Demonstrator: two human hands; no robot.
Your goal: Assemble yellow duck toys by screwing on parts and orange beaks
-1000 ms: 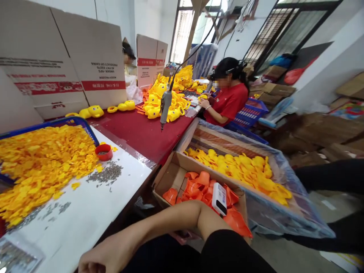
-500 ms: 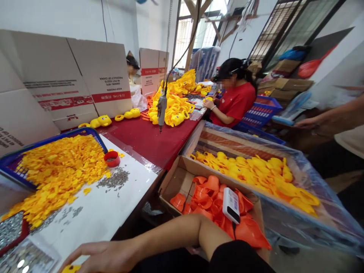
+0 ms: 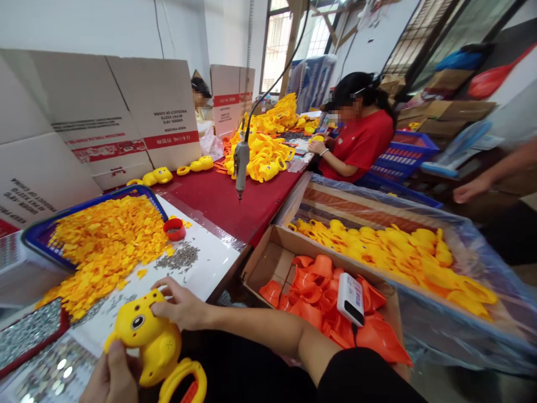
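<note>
A yellow animal-shaped plastic toy point(image 3: 157, 347) with a round black-and-white eye is held up at the table's near edge. Its ring handle, at the lower end, has an orange piece inside. My left hand point(image 3: 113, 375) grips the toy's lower left side, thumb on the front. From the right, my right hand point(image 3: 182, 305) pinches the upper right of its head; some fingertips are hidden behind it. Loose small yellow plastic pieces point(image 3: 104, 240) lie just beyond, spilling from a blue basket point(image 3: 36, 235). Small grey screws point(image 3: 180, 257) are scattered near a red cup point(image 3: 174, 230) holding more.
An electric screwdriver point(image 3: 240, 165) hangs over the red tabletop. Carton box point(image 3: 260, 263) at right holds orange parts and a white device point(image 3: 351, 299). Beyond it, a plastic-lined box holds yellow parts point(image 3: 403, 252). A co-worker in red point(image 3: 363, 145) sits farther back; another person's hand point(image 3: 472, 190) shows right.
The toy has come up into view from the lower left edge, with my right hand on it. My left hand has appeared, gripping it too. The view has shifted slightly left.
</note>
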